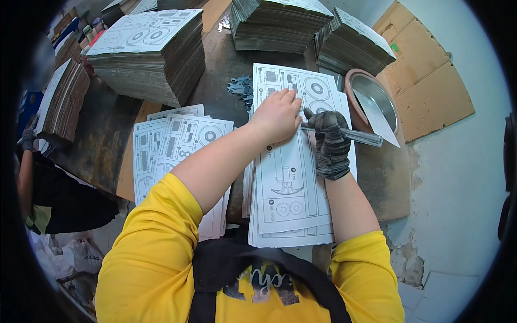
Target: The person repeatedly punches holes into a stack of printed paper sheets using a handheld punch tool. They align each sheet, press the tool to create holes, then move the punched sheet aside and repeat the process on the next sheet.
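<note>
Directly under left fingers [290,97], printed sheets [286,167]

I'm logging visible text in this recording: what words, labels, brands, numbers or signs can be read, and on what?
Text locations, wording left uncopied:
White printed sheets with black line drawings: small captions and digits, mostly too small to read.
Tall grey-brown stack of sheets: top captions too small to read.
Yellow fabric shirt: pale chest script, only partly visible.
White plastic bag: dark capital letters, legible in part.
</note>
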Available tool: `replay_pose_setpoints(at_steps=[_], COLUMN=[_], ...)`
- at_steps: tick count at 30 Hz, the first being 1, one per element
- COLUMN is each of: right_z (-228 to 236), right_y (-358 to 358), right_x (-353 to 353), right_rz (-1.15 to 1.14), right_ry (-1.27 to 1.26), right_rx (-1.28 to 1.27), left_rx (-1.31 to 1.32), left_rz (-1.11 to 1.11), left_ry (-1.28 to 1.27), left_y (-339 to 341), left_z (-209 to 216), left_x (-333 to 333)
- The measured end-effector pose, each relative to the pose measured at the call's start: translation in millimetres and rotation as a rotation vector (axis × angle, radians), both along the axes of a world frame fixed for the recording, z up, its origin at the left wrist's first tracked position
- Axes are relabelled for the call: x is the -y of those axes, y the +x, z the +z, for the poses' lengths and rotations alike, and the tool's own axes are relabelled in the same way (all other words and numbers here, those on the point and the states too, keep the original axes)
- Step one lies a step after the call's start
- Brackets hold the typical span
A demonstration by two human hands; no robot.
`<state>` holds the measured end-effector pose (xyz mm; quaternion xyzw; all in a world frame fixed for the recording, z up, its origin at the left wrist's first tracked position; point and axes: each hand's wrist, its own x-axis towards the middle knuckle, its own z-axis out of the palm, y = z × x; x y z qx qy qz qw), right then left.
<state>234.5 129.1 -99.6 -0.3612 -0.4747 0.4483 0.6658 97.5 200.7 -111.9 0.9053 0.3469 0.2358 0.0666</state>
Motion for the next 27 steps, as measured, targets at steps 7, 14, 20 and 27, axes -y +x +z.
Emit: replay_pose_setpoints(at_steps=[7,14,20,27], right_z=[20,19,29,22], right_y=[-8,-17,-23,19], right_x=[55,186,186,224], right_rz=[0.054,0.127,-0.012,-0.241], right_ry=[-0.31,0.123,-0.006,0.287], right_rx=[0.364,0.551,0.145,-0.039], left_rx=[-0.068,-0.159,-0.012,-0.019], left_rz=[0.046,0.056,0.114,-0.293], left_ry=[-0.026,-0.059,0.008,-0.211], left_y=[1,6,1,-21], left_z=[-1,10,8,46], left_x=[0,6,12,139])
